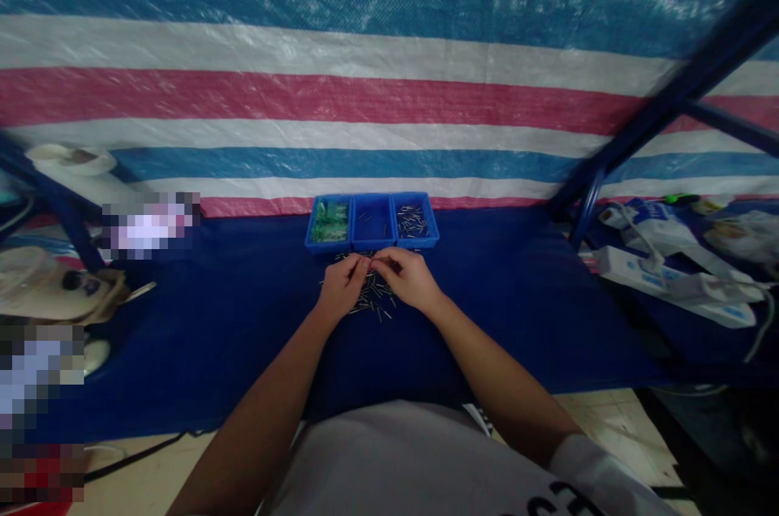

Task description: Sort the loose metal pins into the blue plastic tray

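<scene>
Over a loose pile of small thin metal pins (378, 293) on the blue table, my left hand (344, 282) and my right hand (406, 277) meet fingertip to fingertip. Thumb and forefinger are pinched together on each hand. Whatever lies between the fingertips is too small to make out. Just beyond the hands stand three blue bins side by side. The left bin (308, 234) holds green and clear packets, the middle bin (373, 230) a few thin pins, and the right bin (434, 234) many of them.
A striped plastic sheet (365, 102) hangs behind the blue table (243, 321). At the right are a blue metal frame (645, 110), a white power strip (675, 289) and plastic bags. A white mug-like object (73, 163) and other items crowd the left end.
</scene>
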`<state>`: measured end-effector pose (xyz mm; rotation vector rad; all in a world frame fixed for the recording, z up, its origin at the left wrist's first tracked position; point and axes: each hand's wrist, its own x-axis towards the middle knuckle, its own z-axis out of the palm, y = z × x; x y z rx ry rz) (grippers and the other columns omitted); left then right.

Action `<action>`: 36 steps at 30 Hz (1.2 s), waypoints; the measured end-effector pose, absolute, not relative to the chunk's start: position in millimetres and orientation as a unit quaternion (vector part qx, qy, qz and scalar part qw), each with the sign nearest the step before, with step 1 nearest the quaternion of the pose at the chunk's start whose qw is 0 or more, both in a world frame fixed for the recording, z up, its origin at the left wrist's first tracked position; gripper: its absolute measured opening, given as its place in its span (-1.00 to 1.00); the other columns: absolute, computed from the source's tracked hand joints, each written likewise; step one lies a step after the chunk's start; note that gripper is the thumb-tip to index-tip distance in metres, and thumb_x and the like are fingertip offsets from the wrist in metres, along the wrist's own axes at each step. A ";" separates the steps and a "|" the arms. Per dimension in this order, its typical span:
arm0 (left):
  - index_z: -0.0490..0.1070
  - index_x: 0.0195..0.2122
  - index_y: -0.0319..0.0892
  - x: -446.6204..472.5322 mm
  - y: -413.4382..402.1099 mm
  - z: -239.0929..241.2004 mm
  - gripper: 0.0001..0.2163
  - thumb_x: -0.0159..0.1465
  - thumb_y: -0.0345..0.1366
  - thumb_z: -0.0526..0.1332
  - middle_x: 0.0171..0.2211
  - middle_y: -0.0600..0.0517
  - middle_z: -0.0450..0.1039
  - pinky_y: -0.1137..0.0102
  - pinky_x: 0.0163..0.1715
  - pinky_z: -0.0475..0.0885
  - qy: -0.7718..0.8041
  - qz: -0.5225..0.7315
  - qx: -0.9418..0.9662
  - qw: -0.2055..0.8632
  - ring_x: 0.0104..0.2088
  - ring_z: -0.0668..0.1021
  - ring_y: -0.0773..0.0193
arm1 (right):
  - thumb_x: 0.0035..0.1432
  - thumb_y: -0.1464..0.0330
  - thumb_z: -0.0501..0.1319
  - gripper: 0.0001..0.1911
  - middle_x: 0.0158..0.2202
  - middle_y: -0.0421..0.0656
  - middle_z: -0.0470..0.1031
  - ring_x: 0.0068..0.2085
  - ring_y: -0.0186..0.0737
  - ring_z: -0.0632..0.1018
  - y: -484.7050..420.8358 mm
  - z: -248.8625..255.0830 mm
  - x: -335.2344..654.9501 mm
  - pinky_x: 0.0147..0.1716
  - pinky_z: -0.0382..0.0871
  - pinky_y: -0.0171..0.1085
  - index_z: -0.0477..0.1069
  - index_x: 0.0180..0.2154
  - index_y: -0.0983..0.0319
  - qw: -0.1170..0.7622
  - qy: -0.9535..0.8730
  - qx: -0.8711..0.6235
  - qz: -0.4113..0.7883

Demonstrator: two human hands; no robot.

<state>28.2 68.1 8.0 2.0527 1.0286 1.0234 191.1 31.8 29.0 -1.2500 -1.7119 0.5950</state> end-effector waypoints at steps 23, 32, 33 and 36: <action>0.38 -0.29 -0.18 29.5 66.9 5.2 -0.80 0.30 -0.17 0.08 -0.60 0.15 0.32 0.50 -0.55 0.24 0.394 0.397 0.759 0.334 -0.59 0.37 0.42 | 0.24 0.33 0.09 -0.84 -0.39 -0.20 0.46 -0.42 -0.33 0.44 29.5 32.3 191.5 -0.42 0.27 -0.36 0.42 -0.29 0.21 0.437 -0.690 -0.516 0.256; 0.40 -0.26 -0.17 32.0 66.2 6.7 -0.81 0.27 -0.17 0.12 -0.64 0.17 0.28 0.52 -0.60 0.21 0.397 0.404 0.765 0.308 -0.64 0.32 0.44 | 0.28 0.27 0.05 -0.73 -0.52 -0.22 0.41 -0.48 -0.33 0.39 30.8 30.5 192.3 -0.48 0.20 -0.38 0.43 -0.37 0.23 0.420 -0.685 -0.540 0.252; 0.40 -0.26 -0.17 32.1 66.2 6.8 -0.81 0.28 -0.17 0.12 -0.64 0.17 0.29 0.52 -0.60 0.22 0.396 0.405 0.764 0.309 -0.63 0.33 0.44 | 0.28 0.26 0.05 -0.71 -0.53 -0.22 0.41 -0.49 -0.33 0.39 30.8 30.3 192.2 -0.48 0.19 -0.38 0.42 -0.39 0.24 0.420 -0.683 -0.541 0.253; 0.40 -0.25 -0.17 31.6 66.1 7.0 -0.81 0.28 -0.17 0.12 -0.63 0.17 0.31 0.52 -0.58 0.24 0.394 0.404 0.762 0.318 -0.63 0.35 0.44 | 0.29 0.24 0.04 -0.63 -0.57 -0.22 0.41 -0.53 -0.35 0.39 30.8 30.3 192.1 -0.48 0.19 -0.37 0.39 -0.50 0.25 0.419 -0.680 -0.545 0.256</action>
